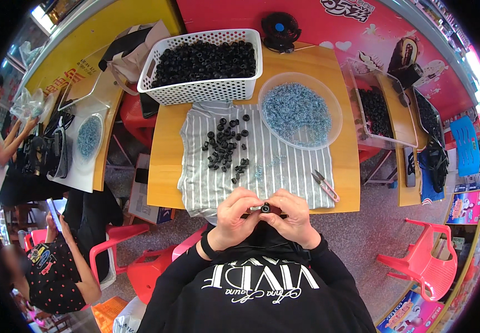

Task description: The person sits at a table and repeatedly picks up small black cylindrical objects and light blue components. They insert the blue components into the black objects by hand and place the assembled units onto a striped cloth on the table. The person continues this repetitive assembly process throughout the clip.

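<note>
Shows small black piece gripped at lower centre by right hand, beside pinched left hand with contents unclear. Could drop it past near edge of tabletop through too slack a pinch; could scatter loose black pieces, left of centre, by tugging striped cloth.

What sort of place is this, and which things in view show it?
Probably a handwork room, perhaps inside a shop: a basket of black parts and a tub of blue pieces stand on the wooden table, similar heaps sit on neighbouring tables, and the pink wall bears advert-like pictures.
</note>
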Demonstrator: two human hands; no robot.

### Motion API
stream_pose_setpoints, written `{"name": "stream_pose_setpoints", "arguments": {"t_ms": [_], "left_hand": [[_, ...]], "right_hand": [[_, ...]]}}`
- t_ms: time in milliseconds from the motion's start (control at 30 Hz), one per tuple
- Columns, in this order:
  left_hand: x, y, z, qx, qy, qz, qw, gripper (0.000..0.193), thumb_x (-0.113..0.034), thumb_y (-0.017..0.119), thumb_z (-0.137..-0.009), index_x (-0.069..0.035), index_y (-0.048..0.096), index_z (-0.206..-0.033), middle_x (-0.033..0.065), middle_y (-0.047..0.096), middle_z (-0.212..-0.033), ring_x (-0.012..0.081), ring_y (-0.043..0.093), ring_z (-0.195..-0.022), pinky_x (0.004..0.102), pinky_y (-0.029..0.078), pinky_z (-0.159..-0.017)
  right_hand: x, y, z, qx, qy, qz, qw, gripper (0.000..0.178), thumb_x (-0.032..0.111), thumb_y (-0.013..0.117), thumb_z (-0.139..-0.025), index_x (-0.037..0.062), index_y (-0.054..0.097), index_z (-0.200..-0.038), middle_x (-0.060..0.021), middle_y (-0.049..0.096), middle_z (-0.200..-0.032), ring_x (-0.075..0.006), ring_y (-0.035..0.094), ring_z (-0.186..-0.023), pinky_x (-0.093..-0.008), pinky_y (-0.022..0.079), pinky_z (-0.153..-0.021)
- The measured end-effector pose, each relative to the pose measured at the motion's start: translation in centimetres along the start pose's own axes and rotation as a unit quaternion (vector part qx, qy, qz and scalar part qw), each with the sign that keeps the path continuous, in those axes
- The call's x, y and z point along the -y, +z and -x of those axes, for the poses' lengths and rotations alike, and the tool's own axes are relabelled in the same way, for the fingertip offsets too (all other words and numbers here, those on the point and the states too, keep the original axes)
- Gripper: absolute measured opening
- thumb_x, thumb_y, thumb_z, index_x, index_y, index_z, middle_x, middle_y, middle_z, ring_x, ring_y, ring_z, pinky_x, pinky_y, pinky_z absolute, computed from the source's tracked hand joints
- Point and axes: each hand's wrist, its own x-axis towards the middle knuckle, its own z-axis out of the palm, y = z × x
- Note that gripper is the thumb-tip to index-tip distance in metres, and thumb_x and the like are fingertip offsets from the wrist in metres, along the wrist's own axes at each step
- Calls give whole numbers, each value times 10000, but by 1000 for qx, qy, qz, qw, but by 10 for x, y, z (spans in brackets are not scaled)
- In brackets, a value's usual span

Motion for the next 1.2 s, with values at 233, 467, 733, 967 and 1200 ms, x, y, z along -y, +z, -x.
{"name": "stream_pose_setpoints", "arguments": {"t_ms": [233, 467, 733, 967, 1200], "left_hand": [[-1, -1, -1, -1, 71, -25, 997, 298, 117, 765, -650, -18, 662, -894, 107, 640, -848, 218, 622, -701, 296, 493, -581], [1, 0, 1, 33, 48, -40, 997, 260, 96, 778, -669, -6, 674, -884, 108, 642, -841, 200, 616, -695, 291, 490, -573], [3, -4, -3, 52, -77, -28, 995, 167, 44, 779, -751, -5, 680, -876, 89, 635, -845, 156, 613, -668, 258, 481, -544], [23, -21, 7, 29, -110, -73, 991, 76, 27, 716, -801, 1, 668, -853, 82, 612, -778, 162, 575, -615, 271, 437, -524], [26, -42, -4, -24, -136, -94, 986, 32, 20, 688, -818, 11, 665, -839, 95, 591, -736, 175, 572, -618, 286, 418, -542]], "right_hand": [[-1, 3, -1, -19, -88, 46, 995, 253, 40, 800, -715, -6, 654, -916, -87, 552, -704, -243, 563, -577, -337, 417, -491], [3, -8, 3, 25, -26, 28, 999, 206, 48, 780, -745, -7, 629, -875, -113, 550, -737, -292, 570, -631, -359, 435, -552], [1, -173, -50, -238, 57, 336, 910, 258, -19, 704, -795, -23, 662, -1050, -131, 651, -891, -207, 640, -757, -316, 515, -681], [-12, -146, -42, -175, 89, 298, 934, 235, -26, 680, -824, -28, 638, -1055, -100, 613, -897, -175, 607, -789, -290, 491, -681], [-17, -5, -48, 50, 26, 226, 973, 207, -4, 677, -777, -9, 653, -983, -166, 596, -925, -362, 604, -876, -411, 490, -750]]}}
